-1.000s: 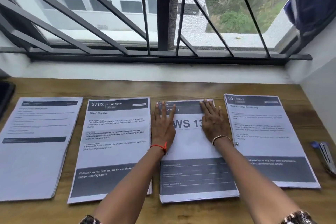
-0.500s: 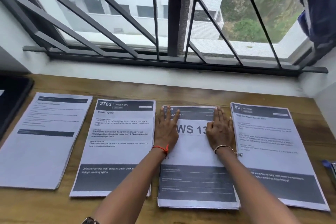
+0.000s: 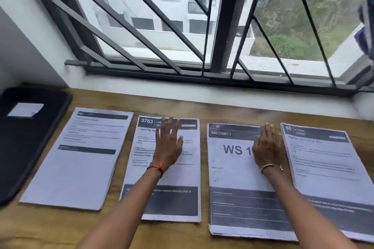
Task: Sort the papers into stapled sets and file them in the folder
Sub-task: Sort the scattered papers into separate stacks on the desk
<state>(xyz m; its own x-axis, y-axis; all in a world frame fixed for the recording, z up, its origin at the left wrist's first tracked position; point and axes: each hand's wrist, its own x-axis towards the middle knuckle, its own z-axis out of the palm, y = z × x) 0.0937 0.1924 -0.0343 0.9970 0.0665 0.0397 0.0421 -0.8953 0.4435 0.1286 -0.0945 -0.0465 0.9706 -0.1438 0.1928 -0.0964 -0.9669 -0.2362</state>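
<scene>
Wooden table (image 3: pixel 222 112): row of far-left stack (image 3: pixel 81 159), "2763" stack (image 3: pixel 189 170), "BALCONY 1" stack (image 3: pixel 230 170), "85" stack (image 3: pixel 323 168). Left grip (image 3: pixel 169 143), fingers spread, over "2763" stack; contact unclear. Right grip (image 3: pixel 267 147) flat on "BALCONY 1" stack's right edge. Black folder (image 3: pixel 26 147) leftmost.

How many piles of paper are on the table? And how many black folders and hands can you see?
Paper piles: 4 (far-left pile, 2763 pile, WS pile, 85 pile)
Black folder: 1
Hands: 2 (left hand, right hand)
Total: 7
</scene>
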